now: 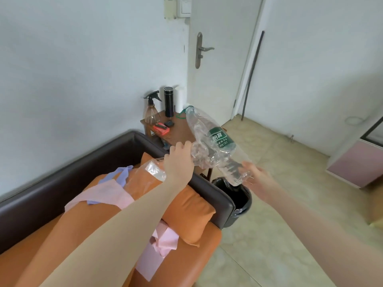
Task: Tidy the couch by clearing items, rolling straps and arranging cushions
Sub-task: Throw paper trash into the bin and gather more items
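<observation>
Right now I see both of my hands out over the couch's right end, each on crushed clear plastic. My left hand (pixel 179 160) has its fingers curled round a crumpled clear bottle (pixel 200 156), gripping it from above, and a second flattened bottle (pixel 155 169) sticks out below the wrist, toward the cushions; I cannot tell whether that same hand holds it or whether it merely lies behind. My right hand (pixel 260 180) reaches in from the right with its fingers spread loosely, the fingertips touching the lower end of a big clear bottle with a green label (pixel 217 139). That bottle is tilted, neck up toward the side table and base down, hanging just above the black bin (pixel 238 195) with its dark liner. Whether the right hand truly grips the base or only steadies it, I cannot tell.

The bin stands on the tiled floor right beside the couch's dark armrest (pixel 215 193). On the couch (pixel 41 241) an orange cushion (pixel 190 210) leans against that armrest, with pink cloth (pixel 163 239) beneath my left forearm and a pink and lilac garment (pixel 107 191) spread farther back on the seat.

Behind the armrest stands a small wooden side table (pixel 178 129) carrying a spray bottle (pixel 152 108), a black flask (pixel 168 101), a red box (pixel 161 127) and a small dark object. A white door with a metal handle (pixel 202 49) is closed beyond it.
</observation>
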